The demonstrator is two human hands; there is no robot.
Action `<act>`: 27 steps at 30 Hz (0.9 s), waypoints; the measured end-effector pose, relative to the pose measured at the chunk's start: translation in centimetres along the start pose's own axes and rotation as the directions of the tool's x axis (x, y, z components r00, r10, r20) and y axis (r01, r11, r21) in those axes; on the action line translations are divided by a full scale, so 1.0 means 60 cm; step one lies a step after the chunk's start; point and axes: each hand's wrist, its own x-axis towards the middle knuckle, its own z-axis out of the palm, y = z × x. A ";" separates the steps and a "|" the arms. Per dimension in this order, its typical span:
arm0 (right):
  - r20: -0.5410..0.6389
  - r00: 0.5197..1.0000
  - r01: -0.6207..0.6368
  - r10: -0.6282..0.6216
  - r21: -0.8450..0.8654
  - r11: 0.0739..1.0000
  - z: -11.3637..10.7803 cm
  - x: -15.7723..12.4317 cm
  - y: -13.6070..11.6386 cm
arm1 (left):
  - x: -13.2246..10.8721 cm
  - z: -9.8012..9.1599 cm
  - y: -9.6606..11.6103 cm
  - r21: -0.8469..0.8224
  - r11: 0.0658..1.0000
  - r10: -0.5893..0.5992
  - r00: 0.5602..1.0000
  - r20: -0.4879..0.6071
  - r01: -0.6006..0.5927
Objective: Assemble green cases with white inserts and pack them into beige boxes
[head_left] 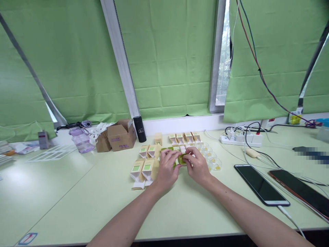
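Note:
Both hands meet over the middle of the table, their fingers pinched on a small shiny olive-green piece (182,159); its exact kind is hard to make out. My left hand (167,168) grips it from the left, my right hand (198,165) from the right. Beside my left hand lie open cream cartons (136,168) with green labels and white flaps. More cartons (189,138) stand in a row behind the hands. Clear plastic trays (212,160) with round cups and yellow bits sit to the right. Other green pieces behind my fingers are partly hidden.
A brown cardboard box (120,137), a black bottle (140,129) and a purple water jug (81,140) stand at the back left. On the right are a power strip (241,139), loose cables and two phones, one white-edged phone (261,184) nearer my right forearm.

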 end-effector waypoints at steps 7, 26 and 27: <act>0.015 1.000 -0.018 0.019 -0.098 0.995 -0.003 0.001 -0.001 | 0.002 0.000 0.002 0.033 0.999 -0.005 1.000 -0.008 0.005; 0.009 1.000 0.008 -0.007 -0.115 0.993 -0.003 0.000 -0.004 | 0.000 0.002 -0.004 0.118 0.992 -0.048 0.999 0.007 0.047; 0.010 1.000 0.009 -0.008 -0.115 0.993 -0.003 0.000 -0.004 | 0.000 0.002 -0.004 0.118 0.992 -0.050 0.999 0.007 0.048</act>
